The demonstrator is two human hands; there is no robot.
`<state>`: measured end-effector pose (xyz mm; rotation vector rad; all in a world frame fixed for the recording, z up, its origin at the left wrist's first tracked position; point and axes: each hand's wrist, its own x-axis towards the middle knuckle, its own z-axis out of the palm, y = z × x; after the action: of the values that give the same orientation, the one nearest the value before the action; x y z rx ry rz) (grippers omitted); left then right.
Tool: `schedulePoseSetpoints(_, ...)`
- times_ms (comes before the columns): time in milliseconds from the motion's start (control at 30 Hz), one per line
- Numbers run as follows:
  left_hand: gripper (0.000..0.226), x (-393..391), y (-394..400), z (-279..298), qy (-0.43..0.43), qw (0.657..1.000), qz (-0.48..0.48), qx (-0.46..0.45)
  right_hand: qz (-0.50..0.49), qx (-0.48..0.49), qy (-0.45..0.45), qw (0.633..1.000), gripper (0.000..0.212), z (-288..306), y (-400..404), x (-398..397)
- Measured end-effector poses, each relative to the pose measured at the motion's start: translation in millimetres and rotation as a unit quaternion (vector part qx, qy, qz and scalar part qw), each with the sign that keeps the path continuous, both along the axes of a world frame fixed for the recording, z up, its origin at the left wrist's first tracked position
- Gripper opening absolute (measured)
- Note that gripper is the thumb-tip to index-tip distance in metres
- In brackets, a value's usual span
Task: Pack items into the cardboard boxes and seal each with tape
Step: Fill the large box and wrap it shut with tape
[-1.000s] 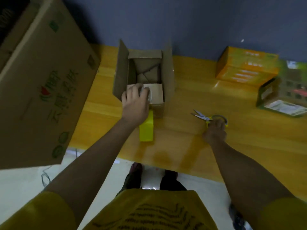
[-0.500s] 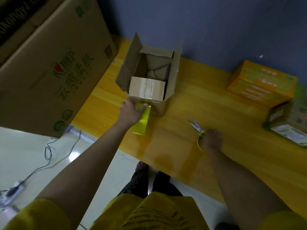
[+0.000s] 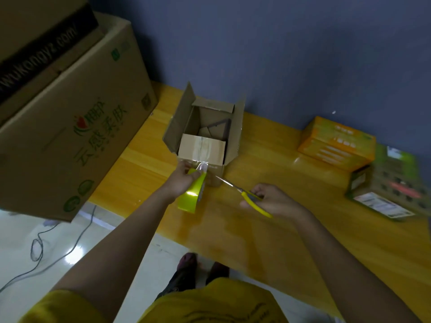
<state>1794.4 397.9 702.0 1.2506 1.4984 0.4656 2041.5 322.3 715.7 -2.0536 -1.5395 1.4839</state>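
My left hand (image 3: 179, 180) grips the yellow tape roll (image 3: 192, 194), keeping the strip taut off the small cardboard box (image 3: 205, 136) on the counter (image 3: 268, 183). My right hand (image 3: 271, 199) holds scissors (image 3: 242, 191), blades aimed at the strip, apparently to cut.

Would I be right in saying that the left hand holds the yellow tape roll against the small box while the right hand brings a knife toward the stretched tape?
Not quite: the head view shows the right hand holding yellow-handled scissors, not a knife. The left hand does hold the yellow tape roll against the small box.
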Motion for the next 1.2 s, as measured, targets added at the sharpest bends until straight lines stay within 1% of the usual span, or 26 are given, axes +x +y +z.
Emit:
schedulePoseSetpoints(67, 0.046, -4, 4, 1, 0.000, 1.000, -0.014, -0.008, 0.040, -0.019, -0.024, 0.999, 0.037, 19, 16, -10)
schedulePoseSetpoints(133, 0.049, -9, 8, 1, 0.007, 0.999, -0.032, -0.015, 0.054, -0.041, 0.000, 0.998, 0.042, 33, 29, -21)
schedulePoseSetpoints(200, 0.051, -12, 11, 2, 0.018, 0.999, -0.046, -0.018, 0.070, -0.059, 0.005, 0.996, 0.056, 39, 37, -29)
schedulePoseSetpoints(267, 0.053, -13, 14, 3, 0.029, 0.998, -0.054, -0.015, 0.091, -0.071, -0.030, 0.993, 0.070, 43, 41, -30)
schedulePoseSetpoints(300, 0.054, -15, 15, 4, 0.031, 0.998, -0.054, -0.010, 0.096, -0.080, -0.044, 0.991, 0.070, 44, 42, -29)
schedulePoseSetpoints(367, 0.056, -20, 16, 5, 0.033, 0.998, -0.062, -0.002, 0.105, -0.095, -0.062, 0.988, 0.062, 46, 44, -31)
schedulePoseSetpoints(467, 0.058, -27, 20, 3, 0.054, 0.994, -0.094, -0.005, 0.107, -0.118, -0.071, 0.985, 0.054, 51, 50, -45)
schedulePoseSetpoints(633, 0.059, -36, 33, 9, 0.069, 0.987, -0.146, -0.001, 0.045, -0.158, -0.012, 0.986, 0.050, 61, 56, -73)
schedulePoseSetpoints(700, 0.062, -41, 40, 9, 0.073, 0.983, -0.168, -0.006, 0.046, -0.164, -0.006, 0.985, 0.051, 66, 55, -76)
schedulePoseSetpoints(767, 0.061, -44, 45, 10, 0.082, 0.980, -0.180, -0.008, 0.057, -0.173, -0.003, 0.983, 0.045, 71, 52, -79)
schedulePoseSetpoints(867, 0.061, -49, 51, 14, 0.096, 0.974, -0.206, -0.016, 0.047, -0.177, 0.025, 0.983, 0.035, 76, 53, -83)
schedulePoseSetpoints(1000, 0.061, -53, 56, 16, 0.110, 0.968, -0.226, -0.013, 0.026, -0.177, 0.011, 0.984, 0.041, 74, 59, -88)
schedulePoseSetpoints(1133, 0.057, -55, 62, 16, 0.106, 0.964, -0.242, -0.008, -0.007, -0.209, 0.047, 0.977, 0.038, 68, 61, -92)
schedulePoseSetpoints(1200, 0.060, -59, 64, 17, 0.097, 0.964, -0.247, -0.014, -0.010, -0.212, 0.057, 0.976, 0.035, 67, 64, -99)
